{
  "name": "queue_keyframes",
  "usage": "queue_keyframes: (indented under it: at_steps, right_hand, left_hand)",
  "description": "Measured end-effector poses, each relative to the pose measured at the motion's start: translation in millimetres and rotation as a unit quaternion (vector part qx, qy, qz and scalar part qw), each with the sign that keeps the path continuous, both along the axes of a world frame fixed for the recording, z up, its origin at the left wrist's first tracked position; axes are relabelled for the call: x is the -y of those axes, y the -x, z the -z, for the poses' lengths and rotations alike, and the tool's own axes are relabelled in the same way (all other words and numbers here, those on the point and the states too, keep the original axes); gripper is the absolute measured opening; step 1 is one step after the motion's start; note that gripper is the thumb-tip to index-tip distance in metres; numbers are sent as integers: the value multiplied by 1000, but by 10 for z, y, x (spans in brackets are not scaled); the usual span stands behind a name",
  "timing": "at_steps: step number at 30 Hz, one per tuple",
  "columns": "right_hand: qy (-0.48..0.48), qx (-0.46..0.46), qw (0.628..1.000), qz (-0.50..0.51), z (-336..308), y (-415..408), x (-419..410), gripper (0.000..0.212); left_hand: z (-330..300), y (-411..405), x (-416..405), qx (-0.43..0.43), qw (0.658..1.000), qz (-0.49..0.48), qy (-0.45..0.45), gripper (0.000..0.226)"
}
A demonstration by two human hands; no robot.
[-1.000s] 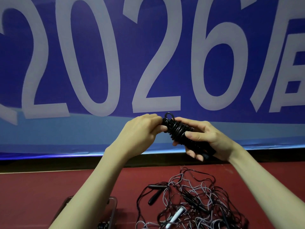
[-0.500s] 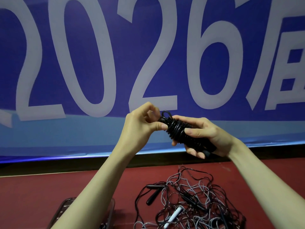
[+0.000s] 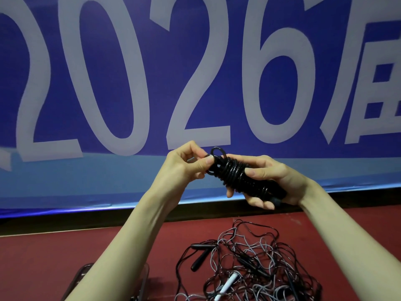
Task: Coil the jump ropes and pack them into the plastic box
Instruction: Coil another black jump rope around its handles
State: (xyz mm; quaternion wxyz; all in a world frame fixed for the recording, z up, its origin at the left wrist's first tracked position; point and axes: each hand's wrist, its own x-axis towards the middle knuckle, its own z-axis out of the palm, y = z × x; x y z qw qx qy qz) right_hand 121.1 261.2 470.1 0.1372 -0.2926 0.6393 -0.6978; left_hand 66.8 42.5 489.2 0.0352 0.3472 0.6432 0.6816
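We observe both hands raised in front of a blue banner (image 3: 130, 61) bearing large white numerals. The right hand (image 3: 267, 179) grips a coiled black jump rope (image 3: 236, 173), its fingers curled around the wound bundle from behind and below and its thumb lying across the front of the coils. The bundle tilts, its upper end towards the left hand and its lower end, where a dark handle tip shows, at the heel of the right palm. The left hand (image 3: 186, 166) has its fingers bent and pinches the rope at the upper end of the bundle, thumb and forefinger closed at the outermost turns; a small free loop stands up just above that pinch. We note the two hands are close together, joined by the bundle. Below them, on the red desk (image 3: 65, 246), lies a tangled pile of black and grey jump ropes (image 3: 249, 263) with a black handle and a white handle visible. The plastic box (image 3: 144, 276) shows only partly at the lower edge, behind the left forearm.
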Motion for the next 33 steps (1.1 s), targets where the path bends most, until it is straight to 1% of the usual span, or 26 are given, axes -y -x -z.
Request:
queue_keyframes:
  at_steps: [2, 4, 8, 13, 16, 20, 27, 30, 33]
  right_hand:
    - [5, 0, 1000, -7, 11, 7, -1, 67]
    - [12, -5, 1000, -1, 26, 16, 4, 66]
    - [22, -27, 999, 35, 52, 40, 66, 67]
    - [19, -43, 997, 62, 47, 50, 156, 67]
    - [7, -41, 997, 72, 19, 36, 167, 61]
    - [0, -36, 998, 59, 3, 13, 158, 67]
    - [-24, -22, 998, 56, -37, -41, 140, 61]
    - [-22, -15, 999, 46, -48, -55, 128, 61]
    - [-21, -3, 1000, 22, -61, -69, 107, 63]
  left_hand:
    - [-8, 19, -3, -8, 1000, 1, 10, 26]
    - [-11, 17, -15, -30, 999, -27, 12, 29]
    - [-21, -30, -40, -85, 991, -105, -8, 23]
    - [-23, 23, 33, -121, 982, -141, -21, 15]
    - [-52, 35, 86, -132, 982, -138, -7, 10]
    - [-100, 15, 131, -159, 978, -133, 28, 6]
    - [-83, -16, 140, -165, 975, -125, 77, 12]
    - [-74, -20, 148, -184, 972, -114, 91, 13]
    - [-101, -33, 192, -224, 963, -86, 121, 15]
